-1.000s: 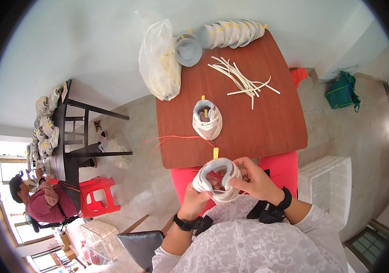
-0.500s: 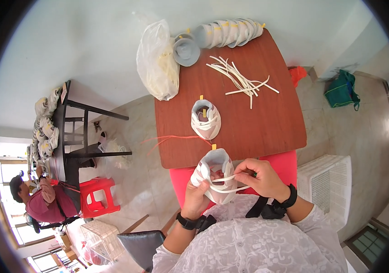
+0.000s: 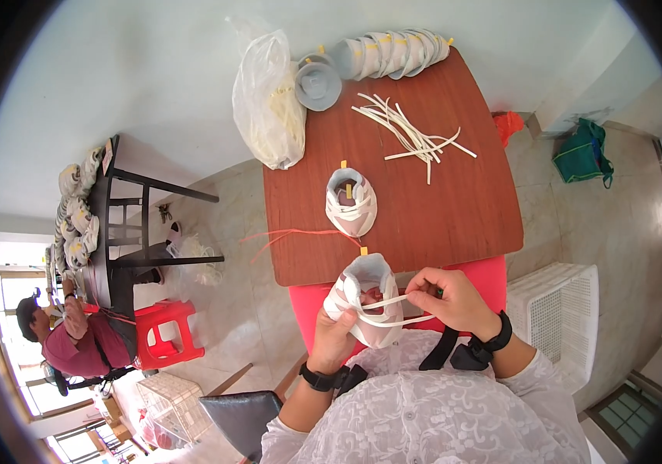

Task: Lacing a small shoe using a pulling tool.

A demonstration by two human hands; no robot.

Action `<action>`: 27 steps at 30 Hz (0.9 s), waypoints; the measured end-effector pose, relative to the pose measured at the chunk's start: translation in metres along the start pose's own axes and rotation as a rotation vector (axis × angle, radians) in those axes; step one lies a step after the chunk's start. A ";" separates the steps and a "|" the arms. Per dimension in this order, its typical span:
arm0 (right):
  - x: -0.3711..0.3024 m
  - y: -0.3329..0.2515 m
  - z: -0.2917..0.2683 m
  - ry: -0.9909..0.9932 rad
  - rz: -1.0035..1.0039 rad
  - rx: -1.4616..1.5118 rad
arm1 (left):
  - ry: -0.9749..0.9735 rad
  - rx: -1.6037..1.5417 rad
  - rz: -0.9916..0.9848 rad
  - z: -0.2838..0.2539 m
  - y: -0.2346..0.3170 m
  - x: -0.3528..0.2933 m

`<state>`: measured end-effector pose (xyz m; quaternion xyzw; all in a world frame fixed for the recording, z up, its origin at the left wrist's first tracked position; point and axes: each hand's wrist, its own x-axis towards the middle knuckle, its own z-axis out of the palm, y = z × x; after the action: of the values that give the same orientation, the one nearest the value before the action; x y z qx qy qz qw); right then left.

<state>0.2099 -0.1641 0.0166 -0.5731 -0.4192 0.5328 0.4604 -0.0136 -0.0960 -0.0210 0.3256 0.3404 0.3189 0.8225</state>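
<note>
Close to my body, in front of the table edge, is a white and pale pink shoe upper [image 3: 379, 336] with a yellow tab at its back. My left hand [image 3: 334, 336] grips its left side, fingers partly inside the opening. A flat white shoelace [image 3: 389, 301] crosses the upper and runs to my right hand [image 3: 453, 300], which pinches it between thumb and fingers. The lace's other strand loops beneath that hand. On the table just beyond stands another laced shoe upper [image 3: 352, 221]. A red cord [image 3: 294, 232] lies beside it.
Loose white laces [image 3: 408, 135] lie on the brown table [image 3: 447, 220]. Nested uppers [image 3: 393, 56] and a plastic bag [image 3: 269, 116] line its far edge. A white crate [image 3: 551, 325] is at right. A co-worker [image 3: 87, 340] sits at a dark table on the left.
My right hand has moved slightly right with the lace, drawing its strand out straighter. My left hand and the shoe upper stay nearly in place.
</note>
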 end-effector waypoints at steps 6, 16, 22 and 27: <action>0.001 0.001 -0.002 -0.046 0.050 -0.015 | -0.068 -0.079 -0.016 0.002 0.003 0.001; 0.003 -0.004 -0.001 -0.143 0.180 0.321 | -0.101 -0.064 -0.002 -0.007 -0.005 0.001; 0.008 0.004 0.002 -0.064 0.070 0.189 | -0.103 -0.064 0.011 -0.006 -0.006 0.001; 0.006 0.002 -0.004 -0.073 0.125 0.218 | -0.112 -0.085 0.014 -0.002 -0.001 0.000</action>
<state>0.2139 -0.1590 0.0130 -0.5248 -0.3389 0.6234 0.4701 -0.0152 -0.0958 -0.0229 0.3099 0.2776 0.3201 0.8511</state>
